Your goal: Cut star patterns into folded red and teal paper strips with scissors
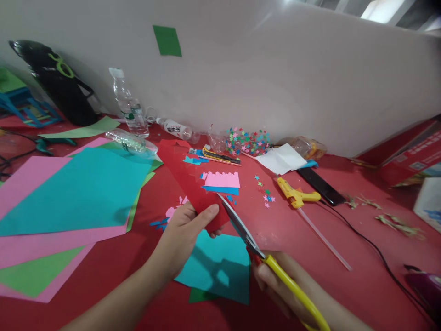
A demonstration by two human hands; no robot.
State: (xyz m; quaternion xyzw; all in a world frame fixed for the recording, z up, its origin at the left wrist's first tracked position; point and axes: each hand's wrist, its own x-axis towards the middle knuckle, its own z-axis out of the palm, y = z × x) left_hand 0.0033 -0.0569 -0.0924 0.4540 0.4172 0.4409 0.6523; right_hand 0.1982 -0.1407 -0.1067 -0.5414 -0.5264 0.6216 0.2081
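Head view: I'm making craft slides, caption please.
Left hand grips red paper; right hand holds scissors at its edge.

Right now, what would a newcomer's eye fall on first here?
Probably the yellow-handled scissors in the right hand, low centre, their blades at the red paper in the left hand. Next, likely the big turquoise sheet on the table's left side, then the yellow glue gun lying to the right.
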